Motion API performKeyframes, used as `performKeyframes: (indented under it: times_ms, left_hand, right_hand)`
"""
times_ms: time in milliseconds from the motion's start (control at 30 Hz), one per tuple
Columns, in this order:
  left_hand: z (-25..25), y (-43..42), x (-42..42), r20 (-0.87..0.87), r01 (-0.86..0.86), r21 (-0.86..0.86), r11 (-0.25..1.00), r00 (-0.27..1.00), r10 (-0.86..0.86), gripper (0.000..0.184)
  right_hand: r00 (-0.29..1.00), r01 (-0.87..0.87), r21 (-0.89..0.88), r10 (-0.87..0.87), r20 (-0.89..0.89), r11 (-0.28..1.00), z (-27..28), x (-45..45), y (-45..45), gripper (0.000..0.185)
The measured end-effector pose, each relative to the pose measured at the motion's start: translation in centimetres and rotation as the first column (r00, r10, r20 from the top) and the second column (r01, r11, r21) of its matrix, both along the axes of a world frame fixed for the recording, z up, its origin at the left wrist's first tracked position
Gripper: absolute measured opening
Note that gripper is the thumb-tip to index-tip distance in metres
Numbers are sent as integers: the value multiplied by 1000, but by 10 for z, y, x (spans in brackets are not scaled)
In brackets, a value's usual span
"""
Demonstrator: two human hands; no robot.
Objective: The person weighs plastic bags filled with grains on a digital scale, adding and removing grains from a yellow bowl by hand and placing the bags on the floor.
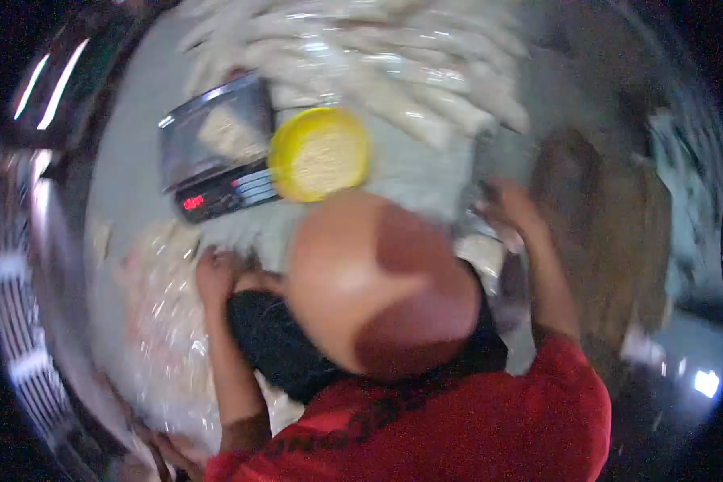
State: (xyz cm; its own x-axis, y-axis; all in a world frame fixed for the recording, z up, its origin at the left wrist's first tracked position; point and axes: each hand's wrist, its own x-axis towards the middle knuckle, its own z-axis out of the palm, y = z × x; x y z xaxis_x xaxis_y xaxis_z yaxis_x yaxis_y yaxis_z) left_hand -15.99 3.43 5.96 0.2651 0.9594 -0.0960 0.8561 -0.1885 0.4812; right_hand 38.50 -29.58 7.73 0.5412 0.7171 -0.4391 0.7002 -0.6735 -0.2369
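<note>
My left hand is beside my bent leg, at the edge of a heap of clear plastic packets; blur hides what its fingers do. My right hand is on the other side of my knee, its fingers curled at a long dark grey object that I cannot identify. Just below that hand lies a pale filled packet. In front of me, a digital scale with a lit red display carries a pale packet. Touching its right side is a yellow bowl holding pale, grainy food.
Many long, pale, filled plastic packets lie across the far side of the light floor sheet. A brown surface or sack is at the right. At the lower left, part of another person's limb shows.
</note>
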Motion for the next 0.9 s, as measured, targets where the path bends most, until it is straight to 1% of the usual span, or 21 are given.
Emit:
performKeyframes:
  times_ms: [33,67,100,133,167,200,267,300,367,433,500,600,633,667,700,733,767,800,833,867,900]
  left_hand:
    - [-7,4,-1,-99,33,-30,999,994,-35,56]
    - [29,-3,21,-112,11,-200,980,993,-34,57]
    - [15,-4,13,-141,-15,-182,983,990,-11,57]
    - [33,-4,23,-201,3,-226,974,978,-50,56]
    - [37,-6,19,-189,39,-181,983,979,-73,55]
    - [40,-7,17,-208,38,-150,988,976,-69,54]
    - [44,-5,18,-173,-29,-213,977,985,-8,54]
    - [39,-5,25,-167,-46,-203,978,986,12,54]
    - [35,-3,23,-186,0,-150,989,982,-28,54]
    - [42,-2,30,-210,-4,-173,985,977,-33,55]
    - [40,-2,35,-229,-3,-201,980,972,-44,55]
    - [25,7,40,-174,19,-183,983,983,-51,52]
    - [19,13,46,-78,105,35,994,992,-102,50]
    - [25,18,56,3,159,259,953,986,-165,50]
    - [29,28,68,-39,231,279,932,973,-229,54]
    - [43,41,91,-85,298,296,907,954,-286,58]
    - [40,58,107,-157,383,390,838,924,-349,56]
    - [35,74,121,-238,462,470,752,887,-396,55]
    - [29,89,135,-249,496,501,710,868,-430,51]
    - [22,101,144,-262,531,529,662,845,-467,47]
    - [13,113,145,-266,515,534,670,855,-445,47]
  right_hand:
    - [999,-51,93,50,13,994,-19,-9,0,69]
    - [994,-106,191,101,33,976,-40,-10,2,73]
    - [994,-98,124,92,54,987,-46,-17,6,70]
    - [993,-91,56,86,74,994,-54,-23,10,68]
    - [991,-100,1,100,92,995,-60,-24,8,62]
    - [988,-123,-27,125,85,992,-64,-24,6,55]
    - [980,-197,-28,197,30,980,-57,-21,8,44]
    - [973,-233,-20,232,-11,972,-56,-11,4,39]
    - [959,-273,1,273,-75,962,-42,2,-1,33]
    - [968,-228,27,230,-105,973,-31,20,-13,32]
    - [1000,-7,69,7,-4,998,-50,44,-34,29]
    - [992,-59,170,76,-98,984,76,-9,43,26]
    - [986,-115,123,128,-106,986,81,0,53,24]
    - [985,-124,126,137,-102,984,86,1,68,24]
    - [976,-46,317,111,-189,947,90,-2,84,25]
    - [953,46,487,108,-282,872,97,-9,105,27]
    - [950,21,493,136,-281,870,110,-18,130,27]
    - [945,44,536,139,-297,843,127,-31,157,28]
    - [938,68,578,145,-314,813,137,-41,185,29]
    - [925,-29,654,268,-269,756,140,-45,217,28]
    - [901,-116,721,378,-214,684,144,-50,249,28]
